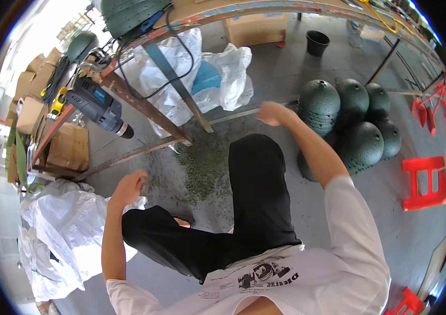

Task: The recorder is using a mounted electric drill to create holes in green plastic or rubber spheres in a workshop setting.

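One crumpled bag (pixel 63 226) — contents unclear

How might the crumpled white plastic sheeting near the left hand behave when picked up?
The crumpled white plastic sheeting would probably flop, given its loose folds. It looks thin, so likely light for its bulk. Its shiny surface may be slippery.

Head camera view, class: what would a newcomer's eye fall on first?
Probably the clustered dark green domes on the floor at right, with the right hand just to their left. Next, perhaps the grey power drill at upper left, then the bright red stool at far right.
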Motion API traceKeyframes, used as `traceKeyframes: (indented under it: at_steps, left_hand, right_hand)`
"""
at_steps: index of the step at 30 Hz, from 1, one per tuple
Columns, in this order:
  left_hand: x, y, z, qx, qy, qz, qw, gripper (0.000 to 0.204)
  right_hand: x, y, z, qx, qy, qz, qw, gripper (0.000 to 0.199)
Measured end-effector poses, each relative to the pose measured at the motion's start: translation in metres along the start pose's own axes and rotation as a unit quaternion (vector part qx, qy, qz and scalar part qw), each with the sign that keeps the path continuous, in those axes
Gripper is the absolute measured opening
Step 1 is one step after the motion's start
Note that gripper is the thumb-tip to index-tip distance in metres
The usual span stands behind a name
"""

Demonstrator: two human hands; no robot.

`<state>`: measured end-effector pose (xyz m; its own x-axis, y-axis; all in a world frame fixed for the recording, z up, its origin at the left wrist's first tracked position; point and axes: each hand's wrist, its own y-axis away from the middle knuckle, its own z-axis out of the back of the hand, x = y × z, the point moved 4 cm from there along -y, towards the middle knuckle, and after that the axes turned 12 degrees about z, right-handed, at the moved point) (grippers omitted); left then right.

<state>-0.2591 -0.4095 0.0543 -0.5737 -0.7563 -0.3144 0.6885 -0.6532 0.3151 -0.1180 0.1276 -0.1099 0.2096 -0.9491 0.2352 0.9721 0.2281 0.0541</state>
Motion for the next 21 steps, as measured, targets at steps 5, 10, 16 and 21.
traceKeyframes:
  at_steps: [5,10,16,21]
  left_hand:
    - [0.070,0.045,-0.015,0.177,0.066,0.150,0.970,0.052]
    - [0.091,0.046,-0.028,0.170,0.122,0.180,0.961,0.049]
    - [-0.113,-0.217,-0.128,0.371,0.099,0.102,0.918,0.043]
    - [-0.215,-0.398,-0.179,0.501,0.063,0.084,0.859,0.047]
  right_hand:
    - [0.057,-0.007,0.024,0.299,-0.117,-0.072,0.944,0.024]
    - [0.056,0.220,-0.025,0.406,-0.224,-0.334,0.821,0.021]
    - [0.113,0.375,-0.084,0.555,-0.302,-0.483,0.606,0.021]
    - [0.106,0.332,-0.099,0.611,-0.299,-0.497,0.538,0.024]
